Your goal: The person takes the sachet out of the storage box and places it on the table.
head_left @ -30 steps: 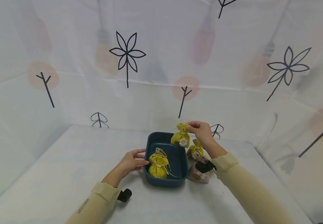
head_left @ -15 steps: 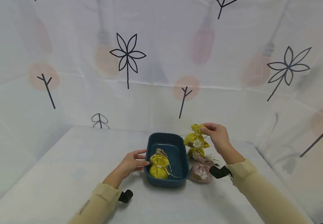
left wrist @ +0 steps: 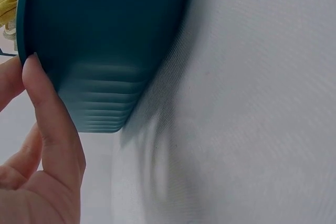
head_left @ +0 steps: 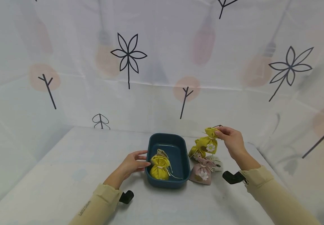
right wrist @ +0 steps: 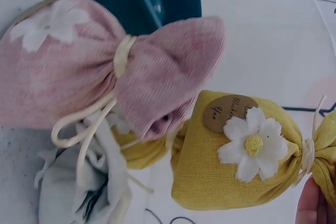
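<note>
My left hand (head_left: pixel 130 162) holds the left rim of a dark teal plastic box (head_left: pixel 169 184), a finger against its outer wall in the left wrist view. In the box lie a yellow drawstring pouch (head_left: pixel 159 168) and, partly hidden behind it, a beige pouch (head_left: pixel 162 153). My right hand (head_left: pixel 233 140) pinches the gathered neck of another yellow drawstring pouch (right wrist: pixel 236 156), which has a white flower and a round brown tag. It hangs right of the box, overlapping a yellow pouch (head_left: pixel 196 152) behind it in the head view.
Against the box's right side sits a pink pouch (head_left: pixel 200 173) with a white flower. A pale grey pouch (head_left: pixel 217 164) lies behind it to the right. The white-covered table (head_left: pixel 94 175) meets a printed cloth backdrop (head_left: pixel 156 103) at its back edge.
My right hand has moved from over the box to the right, carrying the yellow pouch past the box's edge and above the pouches there. The left hand stays at the rim.
</note>
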Action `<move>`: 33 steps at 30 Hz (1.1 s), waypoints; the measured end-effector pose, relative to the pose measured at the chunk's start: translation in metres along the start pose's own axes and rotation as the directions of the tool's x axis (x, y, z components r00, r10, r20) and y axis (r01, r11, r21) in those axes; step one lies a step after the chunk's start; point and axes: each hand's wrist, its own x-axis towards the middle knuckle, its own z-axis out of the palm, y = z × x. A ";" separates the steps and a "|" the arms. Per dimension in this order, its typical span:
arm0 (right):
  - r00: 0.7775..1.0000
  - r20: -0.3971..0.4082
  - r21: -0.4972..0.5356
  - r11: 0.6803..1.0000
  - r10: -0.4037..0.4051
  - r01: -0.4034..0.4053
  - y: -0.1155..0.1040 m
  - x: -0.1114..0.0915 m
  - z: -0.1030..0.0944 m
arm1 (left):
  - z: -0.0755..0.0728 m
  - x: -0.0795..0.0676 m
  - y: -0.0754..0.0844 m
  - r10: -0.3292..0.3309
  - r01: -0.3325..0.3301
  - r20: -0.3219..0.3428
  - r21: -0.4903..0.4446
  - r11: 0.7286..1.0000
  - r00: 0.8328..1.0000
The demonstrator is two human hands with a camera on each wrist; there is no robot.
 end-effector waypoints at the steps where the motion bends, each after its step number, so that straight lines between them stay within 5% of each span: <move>1: 1.000 -0.005 -0.006 1.000 0.005 -0.005 0.001 0.000 -0.002 | 0.000 0.000 0.000 0.000 0.000 0.000 0.000 1.000 1.000; 26: 0.982 -0.125 -0.050 0.987 0.143 -0.150 0.041 0.008 -0.024 | -0.001 -0.003 0.002 0.010 -0.010 0.018 -0.012 1.000 1.000; 33: 0.974 -0.154 0.013 0.986 0.166 -0.166 0.090 0.031 -0.037 | -0.001 -0.002 0.002 0.004 -0.004 0.009 -0.013 1.000 1.000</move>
